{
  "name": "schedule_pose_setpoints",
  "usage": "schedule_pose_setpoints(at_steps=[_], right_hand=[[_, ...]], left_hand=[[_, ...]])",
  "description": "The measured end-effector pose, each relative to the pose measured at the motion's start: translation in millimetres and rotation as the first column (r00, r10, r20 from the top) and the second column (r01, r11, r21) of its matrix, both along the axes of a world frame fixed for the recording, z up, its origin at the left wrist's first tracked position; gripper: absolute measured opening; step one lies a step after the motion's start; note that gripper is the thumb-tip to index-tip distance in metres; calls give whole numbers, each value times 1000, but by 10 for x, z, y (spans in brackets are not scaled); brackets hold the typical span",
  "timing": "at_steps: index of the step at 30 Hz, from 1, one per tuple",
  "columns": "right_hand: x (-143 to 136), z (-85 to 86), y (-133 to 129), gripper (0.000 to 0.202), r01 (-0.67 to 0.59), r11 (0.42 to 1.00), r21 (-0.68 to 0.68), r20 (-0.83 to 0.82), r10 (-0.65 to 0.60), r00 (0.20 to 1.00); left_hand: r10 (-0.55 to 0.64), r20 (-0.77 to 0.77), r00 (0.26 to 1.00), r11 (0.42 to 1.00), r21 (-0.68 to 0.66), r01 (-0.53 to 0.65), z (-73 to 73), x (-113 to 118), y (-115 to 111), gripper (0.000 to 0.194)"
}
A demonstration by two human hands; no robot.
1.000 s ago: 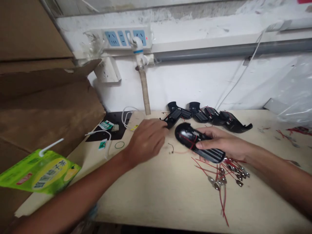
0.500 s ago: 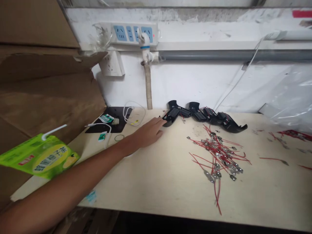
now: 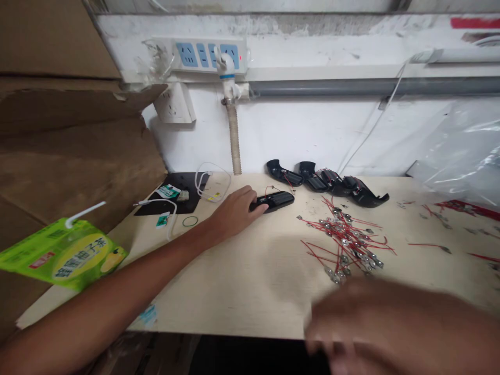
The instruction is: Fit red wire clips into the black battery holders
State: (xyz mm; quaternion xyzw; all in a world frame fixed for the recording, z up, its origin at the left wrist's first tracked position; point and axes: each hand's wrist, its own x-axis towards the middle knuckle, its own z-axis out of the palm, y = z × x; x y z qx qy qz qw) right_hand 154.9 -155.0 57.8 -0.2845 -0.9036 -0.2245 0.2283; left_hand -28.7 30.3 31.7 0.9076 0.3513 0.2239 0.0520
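Observation:
My left hand [image 3: 241, 208] grips one end of a curved black plastic housing [image 3: 279, 200] between thumb and fingers, just above or on the table. Inside the housing are a dark block and a thin red wire. My right hand [image 3: 351, 323] is smeared by motion at the lower right, over the table's front edge, and its fingers cannot be made out. Several similar black housings [image 3: 363, 192] lie in a row along the wall. In front of them is a loose pile of red wires with small metal tabs [image 3: 346, 242].
A green drink pouch [image 3: 82, 255] with a white straw stands left, beside cardboard [image 3: 70, 156]. A white cable [image 3: 172, 208] and a dark mat [image 3: 187, 182] lie behind it. A power strip [image 3: 211, 54], a ribbed hose [image 3: 234, 140] and clear plastic [image 3: 464, 146] are along the wall.
My left hand has taken hold of the leftmost black housing and drawn it out of the row, turning it more level. My right hand has come into view at the lower right.

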Motion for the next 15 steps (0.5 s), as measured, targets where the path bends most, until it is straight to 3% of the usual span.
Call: schedule_pose_setpoints(at_steps=[1, 2, 4, 6, 7, 11, 15], right_hand=[[123, 103, 179, 21, 77, 973, -216, 22, -74, 997], [248, 175, 373, 21, 172, 863, -475, 67, -159, 985], [469, 206, 750, 18, 363, 693, -623, 129, -367, 921], [613, 104, 1028, 9, 431, 587, -685, 172, -444, 879], [652, 28, 1113, 9, 433, 560, -706, 180, -449, 875], [671, -204, 1163, 13, 349, 586, -732, 113, -400, 909], [684, -205, 1092, 13, 373, 627, -683, 57, -464, 884]], left_hand=[[10, 15, 1000, 1000, -3, -10, 6, -7, 5, 17], [13, 27, 1000, 1000, -14, -13, 14, -16, 6, 13], [9, 46, 999, 999, -53, -6, 31, -35, -6, 7], [6, 51, 999, 996, -86, -2, 48, -48, -42, 10], [6, 50, 999, 996, -94, -1, 54, -51, -66, 11], [-22, 41, 999, 996, -85, 26, 64, -45, -179, 14], [-104, 40, 994, 992, -72, 107, 70, -35, -258, 17]])
